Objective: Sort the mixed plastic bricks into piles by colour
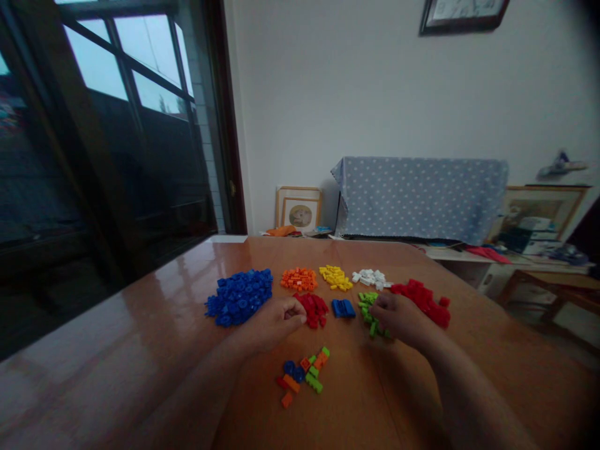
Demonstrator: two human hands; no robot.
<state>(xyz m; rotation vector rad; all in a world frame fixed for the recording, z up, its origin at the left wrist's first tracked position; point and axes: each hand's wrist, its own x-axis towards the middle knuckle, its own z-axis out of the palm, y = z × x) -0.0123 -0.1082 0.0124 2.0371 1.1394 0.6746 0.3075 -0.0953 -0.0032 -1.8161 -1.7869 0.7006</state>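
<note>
My left hand (280,317) is closed, thumb against curled fingers, at the left edge of a pile of small red bricks (315,310). Whatever it may hold is hidden. My right hand (397,314) reaches into a pile of lime-green bricks (367,303), its fingers bent together; I cannot make out what lies between them. Between the hands sit dark blue blocks (344,308). Closer to me lies a loose mix of orange, green, blue and red pieces, among them a green brick (314,382) and a blue round piece (298,374).
A large heap of blue round pieces (240,297) lies at the left. Behind are piles of orange bricks (299,279), yellow bricks (335,277) and white bricks (370,278). Bigger red bricks (424,300) lie beyond my right hand. All rest on a brown wooden table (187,350).
</note>
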